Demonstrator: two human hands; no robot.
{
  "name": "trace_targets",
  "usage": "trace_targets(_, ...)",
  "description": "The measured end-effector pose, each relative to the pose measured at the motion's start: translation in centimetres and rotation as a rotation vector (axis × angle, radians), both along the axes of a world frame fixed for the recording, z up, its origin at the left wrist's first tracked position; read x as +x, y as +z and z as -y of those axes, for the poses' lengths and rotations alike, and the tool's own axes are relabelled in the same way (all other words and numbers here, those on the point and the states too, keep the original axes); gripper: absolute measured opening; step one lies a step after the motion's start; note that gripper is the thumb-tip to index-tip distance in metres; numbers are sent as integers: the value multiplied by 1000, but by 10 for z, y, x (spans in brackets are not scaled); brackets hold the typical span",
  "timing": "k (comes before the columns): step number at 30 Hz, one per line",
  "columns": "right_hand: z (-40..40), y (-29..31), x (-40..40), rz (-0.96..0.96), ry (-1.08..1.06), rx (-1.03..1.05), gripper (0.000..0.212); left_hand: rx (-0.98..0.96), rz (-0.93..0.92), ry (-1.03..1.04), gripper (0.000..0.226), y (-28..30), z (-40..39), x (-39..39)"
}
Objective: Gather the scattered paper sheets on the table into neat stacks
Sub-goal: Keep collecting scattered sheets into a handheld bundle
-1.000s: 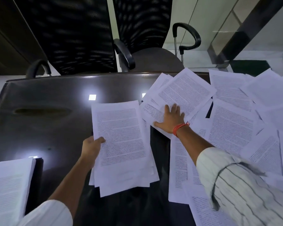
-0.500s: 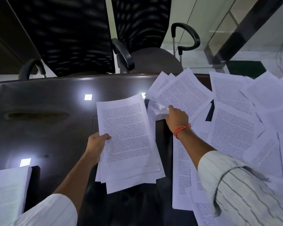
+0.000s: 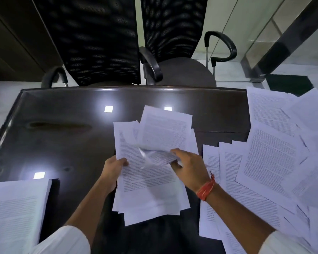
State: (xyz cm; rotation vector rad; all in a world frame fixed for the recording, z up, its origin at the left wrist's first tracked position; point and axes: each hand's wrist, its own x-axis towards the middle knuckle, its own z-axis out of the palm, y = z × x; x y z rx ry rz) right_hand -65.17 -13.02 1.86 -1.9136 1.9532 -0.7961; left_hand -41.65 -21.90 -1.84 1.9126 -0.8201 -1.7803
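- The step in hand is judged to be the adding of freshly picked sheets to a bundle that is being collected.
- The collected bundle [image 3: 147, 182] is held at its left edge by the left hand [image 3: 112, 170], with the thumb laid on top and the fingers hidden underneath; its sheets are fanned and uneven at the near end.
- A few loose sheets [image 3: 163, 132] are pinched at their near edge by the right hand [image 3: 188, 167], whose fingers are curled round the paper; these sheets lie tilted across the top of the bundle, touching it, not squared to it.
- Many scattered sheets [image 3: 272, 153] are seen overlapping on the right part of the counter [image 3: 66, 129], just beside the right forearm.
- A thicker finished stack [image 3: 15, 213] is set at the near left of the counter, well apart from the scattered ones.
- For the next move, it is judged that the pinched sheets must be released flat and aligned with the bundle, and the edges tapped even.
- Much of the task is judged to be left undone.
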Motion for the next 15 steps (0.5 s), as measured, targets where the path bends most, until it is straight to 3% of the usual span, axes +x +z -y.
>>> trace_targets(3, -4, 13, -11, 54, -54, -103, 36, -110, 76, -50, 16, 2, -7, 10)
trace_targets(10, -21, 38, 13, -67, 224, -317, 31, -281, 265, 139, 14, 10, -30, 1)
trace_targets(12, -29, 39, 20, -88, 268, -366, 32, -152, 233, 200, 30, 4, -41, 4)
trace_targets(15, -36, 26, 28, -161, 377, -313, 34, -9, 12, 257, 26, -25, -50, 20)
